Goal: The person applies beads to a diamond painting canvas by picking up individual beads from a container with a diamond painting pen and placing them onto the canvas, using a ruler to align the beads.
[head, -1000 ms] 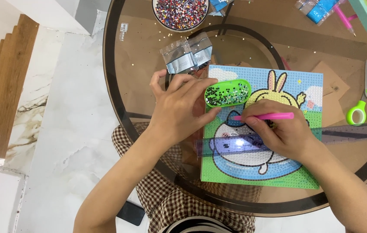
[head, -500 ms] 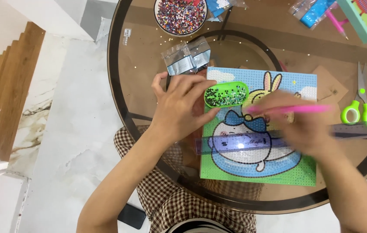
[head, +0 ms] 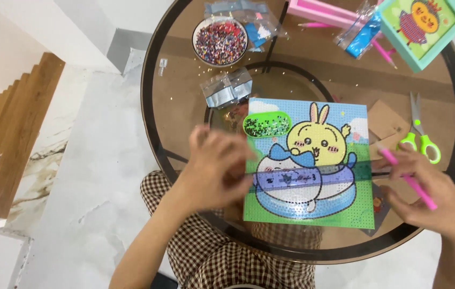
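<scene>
A square bead-art canvas (head: 308, 160) with a yellow rabbit and a white cartoon animal lies on the round glass table (head: 179, 107). A green oval tray (head: 266, 124) of dark beads rests on its upper left corner. A clear ruler (head: 313, 179) lies across the picture. My left hand (head: 214, 168), blurred, hovers at the canvas's left edge with fingers spread and nothing in it. My right hand (head: 431, 195) is off the canvas's right side and grips a pink pen (head: 407, 179).
A bowl of mixed beads (head: 220, 42) and a folded silver packet (head: 227, 88) sit beyond the canvas. Green-handled scissors (head: 421, 136) lie at the right. A teal-framed picture (head: 425, 27), a pink box (head: 324, 10) and blue bead bags (head: 364, 37) are at the far edge.
My right hand has pulled the pink pen off the canvas to the right. My left hand has slid down and left, away from the green tray. The view has shifted.
</scene>
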